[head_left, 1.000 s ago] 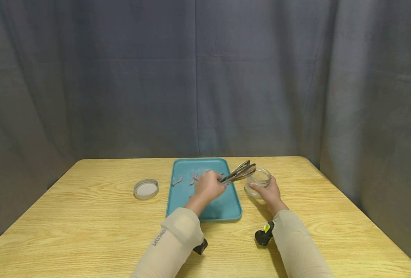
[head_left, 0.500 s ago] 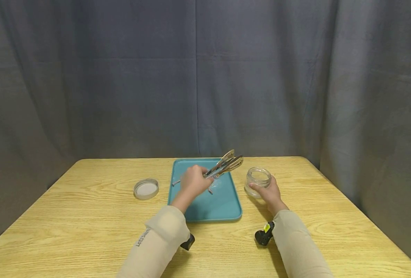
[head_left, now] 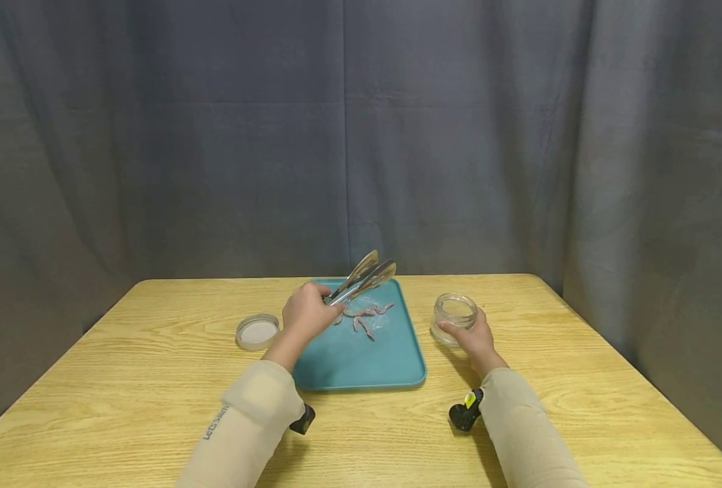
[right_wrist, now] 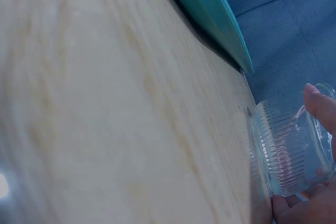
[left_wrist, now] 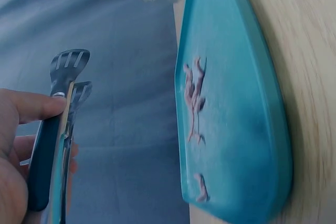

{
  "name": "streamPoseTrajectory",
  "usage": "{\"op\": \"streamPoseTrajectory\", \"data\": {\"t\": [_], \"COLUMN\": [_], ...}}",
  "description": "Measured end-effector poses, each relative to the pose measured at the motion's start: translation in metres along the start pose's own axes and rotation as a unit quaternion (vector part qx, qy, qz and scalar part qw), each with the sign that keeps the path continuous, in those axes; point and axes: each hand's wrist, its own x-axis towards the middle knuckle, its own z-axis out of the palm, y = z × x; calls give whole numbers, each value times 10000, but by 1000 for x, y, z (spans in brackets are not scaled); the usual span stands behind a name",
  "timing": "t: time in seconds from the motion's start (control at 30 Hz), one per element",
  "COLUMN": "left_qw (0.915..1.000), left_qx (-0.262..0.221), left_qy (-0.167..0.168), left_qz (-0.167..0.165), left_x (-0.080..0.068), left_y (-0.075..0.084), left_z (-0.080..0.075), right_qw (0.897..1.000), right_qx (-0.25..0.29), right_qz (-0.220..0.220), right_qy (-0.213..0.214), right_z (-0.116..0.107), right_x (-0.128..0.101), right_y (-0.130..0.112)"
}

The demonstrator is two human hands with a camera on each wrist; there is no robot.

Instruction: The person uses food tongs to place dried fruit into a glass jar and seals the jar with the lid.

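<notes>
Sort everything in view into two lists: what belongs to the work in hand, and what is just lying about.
In use:
left hand gripping metal tongs
pale pink shrimp pieces on the teal plastic tray
right hand holding the ribbed clear glass jar

Lying about:
round jar lid on the wooden table
grey curtain behind

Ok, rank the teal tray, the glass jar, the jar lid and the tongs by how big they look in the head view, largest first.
1. Teal tray, plainly the largest.
2. Tongs, partly hidden by the left hand.
3. Glass jar and jar lid look about alike, so they are not ranked; the right hand covers part of the jar.
</notes>
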Motion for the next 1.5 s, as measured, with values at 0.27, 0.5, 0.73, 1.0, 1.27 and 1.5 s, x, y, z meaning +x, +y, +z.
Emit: {"op": "streamPoseTrajectory", "data": {"t": [0.27,0.5,0.73,1.0,1.27,1.5], "left_qw": [9997,9996,9984,9961,9936,9917], "left_qx": [-46,10,280,568,888,1061], "left_qy": [24,121,5,-233,-401,-501], "left_qz": [-231,-273,-490,-626,-574,-521], "left_x": [-2,-7,-8,-11,-12,-11], "left_y": [-20,-40,-63,-77,-86,-90], "left_z": [-17,-26,-25,-26,-20,-17], "right_qw": [10000,10000,9999,9999,9999,9999], "right_qx": [43,4,-83,104,115,150], "right_qz": [-28,-45,70,0,10,62], "right_qy": [5,28,5,-36,-37,-46], "right_z": [-1,-2,0,2,1,2], "right_x": [-2,-1,-3,-3,-3,-4], "right_y": [-2,0,-1,-1,0,-1]}}
